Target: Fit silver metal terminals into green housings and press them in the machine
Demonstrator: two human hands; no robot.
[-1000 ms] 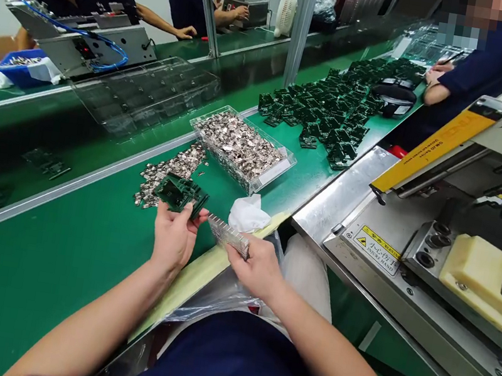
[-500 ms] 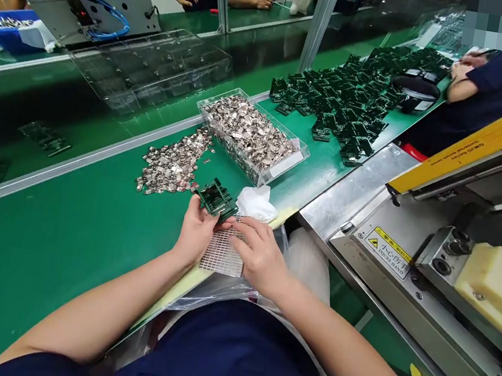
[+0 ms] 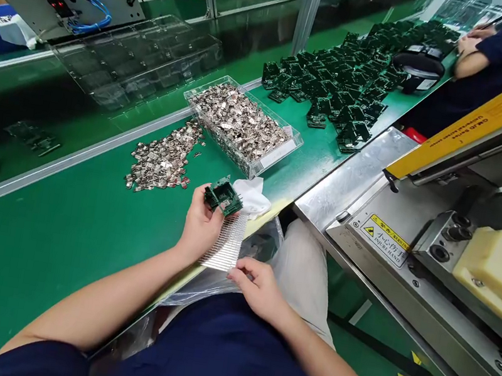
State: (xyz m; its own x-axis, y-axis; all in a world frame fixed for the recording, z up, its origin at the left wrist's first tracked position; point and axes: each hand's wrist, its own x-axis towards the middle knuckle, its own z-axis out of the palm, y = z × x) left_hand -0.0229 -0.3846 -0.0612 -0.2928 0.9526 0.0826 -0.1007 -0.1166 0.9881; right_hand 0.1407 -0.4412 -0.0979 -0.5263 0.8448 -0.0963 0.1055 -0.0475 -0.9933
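My left hand (image 3: pixel 202 223) is closed around a green circuit board assembly (image 3: pixel 225 196), whose open, box-like middle faces up. Below it lies a sheet with a grid of small pale strips (image 3: pixel 227 244), partly covered by that hand. At the sheet's lower right corner, the thumb and forefinger of my right hand (image 3: pixel 261 286) pinch together on its edge; any small piece between them is too small to make out. A crumpled white cloth or tissue (image 3: pixel 254 198) lies just beyond the board.
A clear tray (image 3: pixel 261 167) full of small metal pieces stands ahead, beside a loose pile (image 3: pixel 160 158) of them. Many board assemblies (image 3: pixel 339 81) cover the far bench. A machine (image 3: pixel 396 204) with a warning label is at right. A co-worker's hand (image 3: pixel 469 41) shows behind.
My right hand has moved from the board down to the sheet's lower corner. The board in my left hand has tilted, so its open middle shows more. The view has shifted slightly.
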